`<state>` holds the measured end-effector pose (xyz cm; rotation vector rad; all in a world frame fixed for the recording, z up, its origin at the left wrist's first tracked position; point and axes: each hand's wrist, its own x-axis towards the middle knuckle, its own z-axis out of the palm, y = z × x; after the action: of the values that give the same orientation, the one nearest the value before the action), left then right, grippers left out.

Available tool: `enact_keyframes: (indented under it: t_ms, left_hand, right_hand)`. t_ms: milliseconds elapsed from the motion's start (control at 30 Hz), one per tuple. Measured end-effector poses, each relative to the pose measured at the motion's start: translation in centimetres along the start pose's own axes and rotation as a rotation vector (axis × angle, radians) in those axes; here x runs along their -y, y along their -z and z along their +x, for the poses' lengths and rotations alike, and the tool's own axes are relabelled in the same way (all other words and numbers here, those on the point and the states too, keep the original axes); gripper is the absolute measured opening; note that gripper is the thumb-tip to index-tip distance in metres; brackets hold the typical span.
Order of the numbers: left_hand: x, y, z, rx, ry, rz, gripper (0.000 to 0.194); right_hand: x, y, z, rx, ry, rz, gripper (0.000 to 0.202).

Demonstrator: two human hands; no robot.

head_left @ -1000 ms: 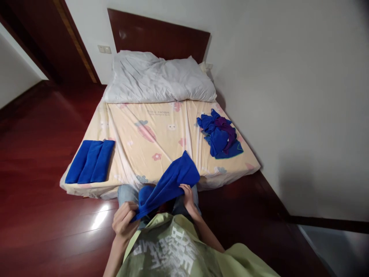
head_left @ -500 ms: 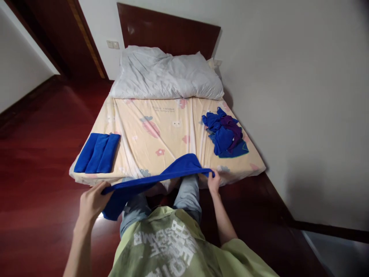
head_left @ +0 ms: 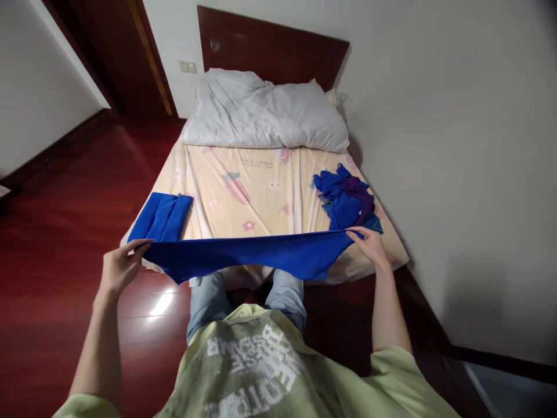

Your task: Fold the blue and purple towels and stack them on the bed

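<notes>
A blue cloth (head_left: 248,252) is stretched between my hands, its upper edge nearly straight and its lower part hanging over the bed's front edge. My left hand (head_left: 126,264) pinches one corner, and my right hand (head_left: 368,242) pinches the opposite corner. Beyond my left hand lie folded blue cloths (head_left: 161,216) side by side on the bed, their near ends hidden by the stretched cloth. Just past my right hand sits a crumpled pile of blue and purple cloths (head_left: 343,200).
The bed (head_left: 261,191) has a patterned cream sheet, with a white quilt (head_left: 265,113) bunched against the dark headboard (head_left: 270,46). A grey wall (head_left: 456,145) stands close on the right. Reddish wooden floor (head_left: 65,232) shows on the left.
Both hands have moved apart and are now nearly level, pulling the cloth taut. My right hand has gone right and up, and my left hand has risen slightly.
</notes>
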<state>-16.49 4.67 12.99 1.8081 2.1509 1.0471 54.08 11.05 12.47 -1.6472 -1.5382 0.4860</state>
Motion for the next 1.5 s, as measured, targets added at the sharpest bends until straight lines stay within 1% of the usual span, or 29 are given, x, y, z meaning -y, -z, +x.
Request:
enact_keyframes:
  t_ms: [67, 100, 133, 200, 267, 333, 400, 500, 533, 600, 700, 733, 800, 900, 967, 1067, 1167, 1333, 1433, 1500]
  left_hand:
    - [-0.5, 0.3, 0.4, -0.001, 0.078, -0.112, 0.057]
    - [-0.8, 0.3, 0.7, 0.008, 0.116, -0.169, 0.060]
    - [-1.1, 0.3, 0.9, -0.013, 0.146, -0.213, 0.064]
    - [-1.5, 0.3, 1.5, -0.036, 0.180, -0.254, 0.071]
    - [-1.6, 0.2, 2.0, -0.057, 0.185, -0.234, 0.075]
    - [-1.3, 0.0, 2.5, -0.077, 0.175, -0.205, 0.077]
    - [-1.0, -0.3, 2.7, -0.096, 0.180, -0.198, 0.076]
    - [-0.7, -0.4, 2.9, -0.069, 0.199, -0.156, 0.072]
    - [-0.8, -0.4, 3.0, -0.056, 0.196, -0.127, 0.070]
    - [-1.3, -0.2, 3.1, -0.060, 0.145, -0.087, 0.067]
    - [-2.1, 0.0, 3.5, -0.141, 0.026, -0.072, 0.062]
    - [-2.3, -0.1, 3.7, -0.173, 0.009, -0.065, 0.060]
    - [-2.4, -0.5, 3.9, -0.200, 0.031, -0.074, 0.056]
    - [-2.6, -1.3, 4.0, -0.169, 0.095, -0.199, 0.044]
    - [-2.7, -1.6, 4.1, -0.177, 0.112, -0.295, 0.039]
    - [-3.0, -1.8, 4.3, -0.247, 0.145, -0.396, 0.041]
    - [-3.2, -2.2, 4.7, -0.256, 0.182, -0.498, 0.043]
    - [-4.0, -2.8, 5.4, -0.326, 0.165, -0.632, 0.047]
    - [-4.4, -3.0, 5.7, -0.301, 0.162, -0.645, 0.047]
    - [-4.5, -3.1, 5.8, -0.312, 0.169, -0.661, 0.047]
  right_hand:
    - [0.0, 0.2, 0.1, -0.046, -0.038, 0.055, 0.044]
    - [-0.1, 0.2, 0.2, -0.089, -0.058, 0.095, 0.045]
    - [-0.3, 0.0, 0.2, -0.138, -0.075, 0.133, 0.046]
    - [-0.6, -0.3, 0.3, -0.225, -0.099, 0.177, 0.047]
    - [-0.9, -0.4, 0.3, -0.263, -0.103, 0.174, 0.048]
    - [-1.1, -0.3, 0.3, -0.248, -0.083, 0.149, 0.049]
    - [-1.2, 0.0, 0.3, -0.199, -0.050, 0.119, 0.049]
    - [-1.0, 0.4, 0.2, -0.123, -0.015, 0.080, 0.046]
    - [-0.9, 0.5, 0.2, -0.118, -0.010, 0.072, 0.045]
    - [-0.7, 0.6, 0.2, -0.158, -0.004, 0.057, 0.043]
    - [-0.2, 0.5, 0.2, -0.290, -0.013, 0.057, 0.043]
    - [0.0, 0.4, 0.2, -0.314, -0.030, 0.070, 0.044]
    - [0.4, 0.0, 0.1, -0.303, -0.079, 0.115, 0.047]
    - [0.9, -0.4, -0.1, -0.255, -0.126, 0.195, 0.050]
    - [0.9, -0.4, -0.1, -0.290, -0.113, 0.236, 0.048]
    - [0.7, -0.2, 0.1, -0.350, -0.076, 0.266, 0.045]
    - [0.2, 0.0, 0.3, -0.348, -0.054, 0.273, 0.043]
    - [-0.2, -0.1, 0.4, -0.418, -0.015, 0.298, 0.044]
    - [0.0, -0.1, 0.6, -0.425, -0.015, 0.299, 0.043]
    - [0.2, -0.1, 0.7, -0.465, -0.011, 0.306, 0.042]
